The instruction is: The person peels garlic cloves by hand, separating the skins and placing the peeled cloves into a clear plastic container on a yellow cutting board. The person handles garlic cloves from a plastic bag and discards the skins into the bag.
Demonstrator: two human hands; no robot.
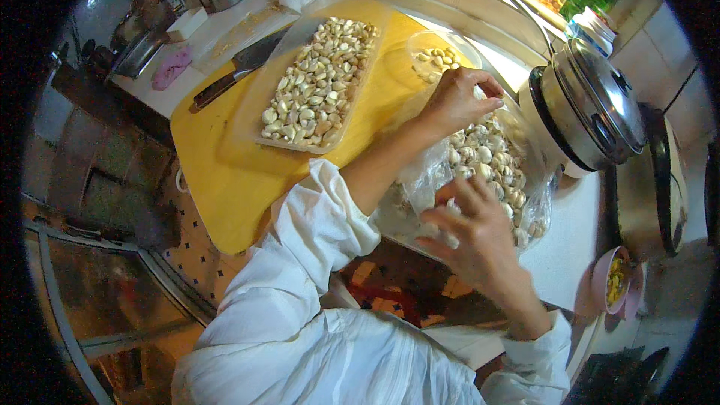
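Note:
My left hand (462, 95) hovers over the upper part of a clear plastic bag (534, 208) with thumb and fingertips drawn together. Whether something small is pinched there cannot be made out. Lower down, my right hand (478, 230) is blurred, its fingers curled at the bag's near side. Something whitish shows between those fingers, but its hold is unclear. Several garlic bulbs (488, 154) fill the bag. To the left, a translucent plastic tub (322, 147) holds many garlic cloves (320, 79). Behind my left hand stands a round clear container (475, 48) with pale peeled cloves (439, 59).
The tub rests on a yellow cutting board (214, 180), beside a cleaver (242, 67) with a dark handle. An electric cooking pot (590, 101) with a metal lid stands right of the bag. A pink bowl (604, 281) sits at the right, and a pink cloth (171, 67) at the left.

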